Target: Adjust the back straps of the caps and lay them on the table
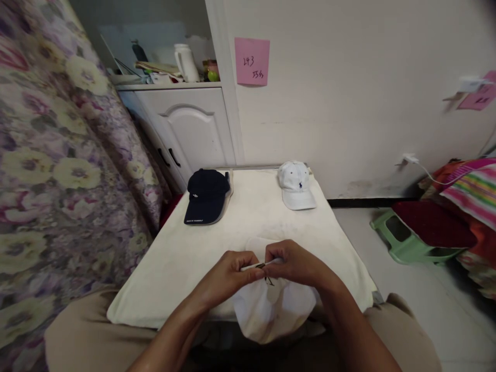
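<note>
You wear plain beige trousers [89, 330], covering both legs in loose, matte cloth with soft creases and shadowed folds; your two forearms [182, 320] are bare, as are your left hand [231, 271] and right hand [292, 263].

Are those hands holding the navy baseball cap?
No, the left hand and right hand both grip the white cap nearest the person, while the navy baseball cap lies apart on the cream cloth.

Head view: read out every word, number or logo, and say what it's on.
"243" on the pink note; handwriting beneath unclear.
Navy cap: brim lettering and front emblem too small to read.
White cap: dark blue emblem, no readable words.
Held white fabric item: dark mark, unreadable.
Far-right pink note: too blurred to read.
</note>
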{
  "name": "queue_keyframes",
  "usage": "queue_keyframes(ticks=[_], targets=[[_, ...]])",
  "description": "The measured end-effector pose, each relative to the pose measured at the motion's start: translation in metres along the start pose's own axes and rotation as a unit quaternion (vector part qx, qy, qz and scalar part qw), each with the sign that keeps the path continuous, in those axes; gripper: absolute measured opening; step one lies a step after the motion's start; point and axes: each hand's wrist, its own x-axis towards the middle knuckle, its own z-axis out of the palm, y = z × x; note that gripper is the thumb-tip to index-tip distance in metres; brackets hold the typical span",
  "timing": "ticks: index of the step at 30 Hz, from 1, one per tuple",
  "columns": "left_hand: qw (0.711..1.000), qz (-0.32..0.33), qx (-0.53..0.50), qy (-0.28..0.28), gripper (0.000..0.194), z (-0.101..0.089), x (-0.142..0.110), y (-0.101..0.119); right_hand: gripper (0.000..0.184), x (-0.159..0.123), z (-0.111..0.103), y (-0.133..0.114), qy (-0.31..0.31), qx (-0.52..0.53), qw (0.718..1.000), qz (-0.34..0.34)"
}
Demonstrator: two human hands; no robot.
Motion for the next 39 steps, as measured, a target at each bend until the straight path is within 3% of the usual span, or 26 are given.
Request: queue_keyframes(ticks=[6,15,22,26,32,36,39], targets=[[1.000,-0.006,-0.024,-0.006,0.032,0.000,0.002,-0.002,0.010,-0.001,-0.002,-0.001,-0.005,0.004,1.000,-0.018],[0.987,-0.022,-0.158,-0.010,0.031,-0.008,-0.002,0.003,0.024,-0.002,-0.021,0.012,-0.109,0.193,0.974,-0.043],[0.977,-0.030,-0.211,-0.016,0.033,-0.018,-0.005,0.012,0.027,-0.008,-0.030,0.015,-0.130,0.261,0.955,-0.056],[0.963,-0.046,-0.258,-0.058,0.033,-0.020,-0.008,0.027,0.034,-0.017,-0.032,0.008,-0.102,0.327,0.936,-0.079],[0.927,-0.061,-0.356,-0.100,0.031,-0.013,-0.012,0.050,0.040,-0.029,-0.031,0.003,-0.044,0.439,0.886,-0.146],[0.904,-0.042,-0.416,-0.092,0.032,-0.010,-0.009,0.053,0.046,-0.037,-0.035,0.008,-0.056,0.420,0.890,-0.171],[0.883,-0.031,-0.460,-0.093,0.029,-0.006,-0.002,0.049,0.050,-0.038,-0.035,0.004,-0.005,0.441,0.882,-0.163]])
